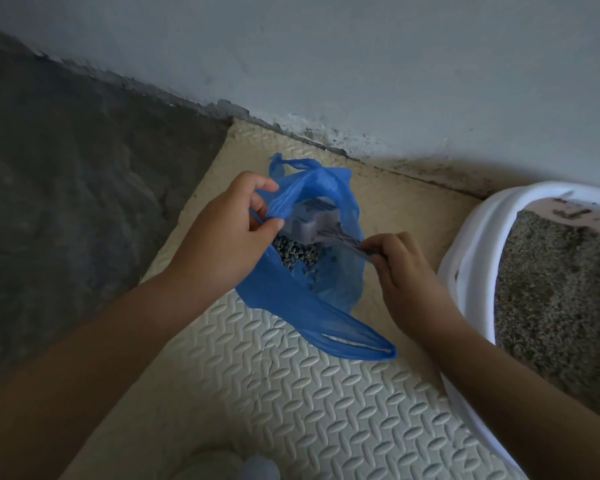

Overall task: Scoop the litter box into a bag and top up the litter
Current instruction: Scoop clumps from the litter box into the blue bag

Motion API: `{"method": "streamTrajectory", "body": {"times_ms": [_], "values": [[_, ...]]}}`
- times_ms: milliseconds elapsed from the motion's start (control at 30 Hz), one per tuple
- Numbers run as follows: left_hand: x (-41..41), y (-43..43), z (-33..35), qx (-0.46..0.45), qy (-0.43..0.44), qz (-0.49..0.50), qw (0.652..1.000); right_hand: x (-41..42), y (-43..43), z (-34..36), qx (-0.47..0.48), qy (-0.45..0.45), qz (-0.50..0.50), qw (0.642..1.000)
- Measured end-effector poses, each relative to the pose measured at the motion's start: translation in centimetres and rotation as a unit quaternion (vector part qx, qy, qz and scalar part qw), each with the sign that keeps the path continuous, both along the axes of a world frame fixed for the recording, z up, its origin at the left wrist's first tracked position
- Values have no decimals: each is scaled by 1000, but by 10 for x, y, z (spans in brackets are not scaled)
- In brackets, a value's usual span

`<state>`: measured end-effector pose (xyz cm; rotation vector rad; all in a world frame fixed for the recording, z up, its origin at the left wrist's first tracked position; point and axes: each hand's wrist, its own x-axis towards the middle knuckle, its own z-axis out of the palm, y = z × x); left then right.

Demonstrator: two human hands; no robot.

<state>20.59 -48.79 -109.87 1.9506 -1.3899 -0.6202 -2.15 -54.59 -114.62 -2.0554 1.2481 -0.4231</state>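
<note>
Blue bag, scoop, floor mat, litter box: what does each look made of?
Blue bag: thin plastic film, translucent, creased where the left hand grips it. Scoop: pale plastic, seemingly. Floor mat: probably foam, matte cream, embossed tread pattern. Litter box: smooth white moulded plastic, slightly glossy rim.

Below me lies a pale foam mat (291, 410) embossed with a raised tread pattern; its far part looks yellower than its near part. The mat's far edge runs up against a grey-blue wall (361, 64). Dark grime (413, 171) speckles the mat and the foot of the wall along that joint. Left of the mat the bare floor (66, 202) shows, rough and dark grey. At the bottom edge sits a pale blurred shape (229, 462) I cannot make out.
</note>
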Motion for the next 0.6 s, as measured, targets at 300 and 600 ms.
{"method": "streamTrajectory", "body": {"times_ms": [300,600], "values": [[-3,-4,5,-16,-15,9,1000,-17,1,15,50,-49,-34,997],[-24,-14,5,-6,-68,-36,997,-73,1,45,159,-131,-99,973]]}}
